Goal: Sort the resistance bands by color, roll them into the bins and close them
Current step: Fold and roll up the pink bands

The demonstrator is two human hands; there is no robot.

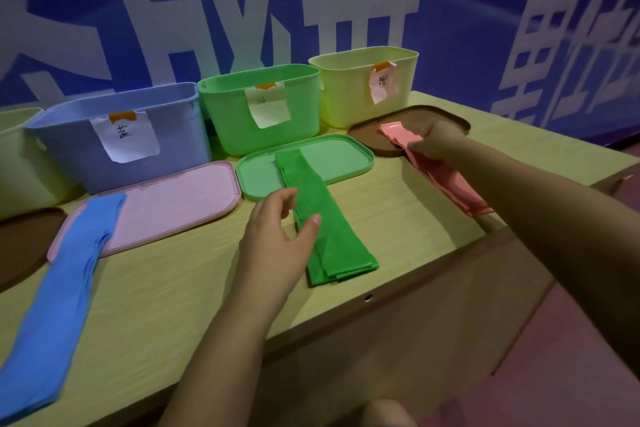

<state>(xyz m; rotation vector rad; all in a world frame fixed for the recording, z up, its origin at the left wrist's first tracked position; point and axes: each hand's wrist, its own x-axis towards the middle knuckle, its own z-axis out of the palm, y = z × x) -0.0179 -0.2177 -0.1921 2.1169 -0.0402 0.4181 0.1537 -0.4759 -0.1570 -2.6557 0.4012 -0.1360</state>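
Right hand point(427, 142) grip pinches far end of pink bands point(440, 168), stack trailing off brown lid point(412, 121) toward near surface point(180, 288) edge. Left hand point(277, 239) grip relaxed, fingers on green bands point(329, 236). Bands likely light, floppy, slippery; roll from the end.

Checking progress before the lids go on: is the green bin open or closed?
Open. The green bin has no lid on it; its green lid lies flat on the table in front, with the green bands across it.
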